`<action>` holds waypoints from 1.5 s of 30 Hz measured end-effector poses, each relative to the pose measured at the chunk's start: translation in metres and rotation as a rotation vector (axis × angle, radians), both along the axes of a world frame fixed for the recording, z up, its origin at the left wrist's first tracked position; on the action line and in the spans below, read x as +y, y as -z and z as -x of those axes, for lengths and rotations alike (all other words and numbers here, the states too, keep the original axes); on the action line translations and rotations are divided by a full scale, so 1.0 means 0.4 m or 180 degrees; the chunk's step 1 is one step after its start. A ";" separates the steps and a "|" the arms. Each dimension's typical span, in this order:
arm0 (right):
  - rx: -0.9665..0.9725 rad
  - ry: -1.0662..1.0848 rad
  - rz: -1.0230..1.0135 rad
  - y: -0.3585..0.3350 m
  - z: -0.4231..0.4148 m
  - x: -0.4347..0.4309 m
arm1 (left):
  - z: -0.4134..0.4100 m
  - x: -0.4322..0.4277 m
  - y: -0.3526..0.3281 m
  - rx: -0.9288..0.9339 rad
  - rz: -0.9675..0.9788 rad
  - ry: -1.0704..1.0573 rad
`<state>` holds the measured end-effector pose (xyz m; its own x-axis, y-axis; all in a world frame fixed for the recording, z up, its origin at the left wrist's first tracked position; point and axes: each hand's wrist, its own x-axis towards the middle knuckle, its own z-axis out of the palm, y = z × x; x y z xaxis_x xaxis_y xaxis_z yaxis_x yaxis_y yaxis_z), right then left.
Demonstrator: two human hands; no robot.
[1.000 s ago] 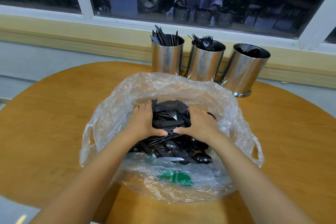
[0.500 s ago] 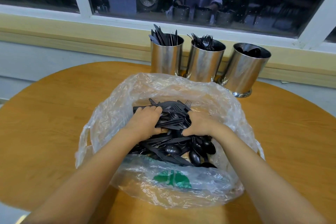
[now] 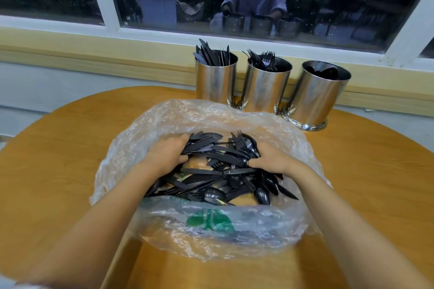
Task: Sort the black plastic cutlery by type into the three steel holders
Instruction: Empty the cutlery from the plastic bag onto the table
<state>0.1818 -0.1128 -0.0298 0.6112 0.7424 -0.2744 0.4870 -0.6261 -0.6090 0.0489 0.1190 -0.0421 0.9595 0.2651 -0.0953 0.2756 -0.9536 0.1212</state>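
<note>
- One bundle of black cutlery (image 3: 218, 150), clasped between left hand (image 3: 165, 156) and right hand (image 3: 270, 159), fingers curled around it, inside clear plastic bag (image 3: 164, 122).
- Three steel holders (image 3: 216, 80) behind, on wooden table (image 3: 58, 152).

Both hands in the cutlery bag

The left hand (image 3: 168, 156) and right hand (image 3: 270, 159) clutch a bundle of black cutlery (image 3: 218, 152) inside the clear plastic bag (image 3: 234, 119) (green print in front) on the wooden table (image 3: 58, 148), near three steel holders (image 3: 266, 87).
</note>
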 end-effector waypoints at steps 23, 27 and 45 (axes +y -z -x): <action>0.0265 -0.0030 -0.1142 -0.056 -0.011 0.081 | -0.003 0.087 -0.067 -0.0871 0.1970 -0.0322; 0.0257 -0.0034 -0.0803 -0.043 -0.026 0.042 | 0.034 0.119 -0.069 -0.0603 0.1926 -0.0083; 0.0513 0.0449 -0.1470 -0.138 0.007 0.105 | -0.065 0.023 -0.190 -0.1989 0.3211 -0.0558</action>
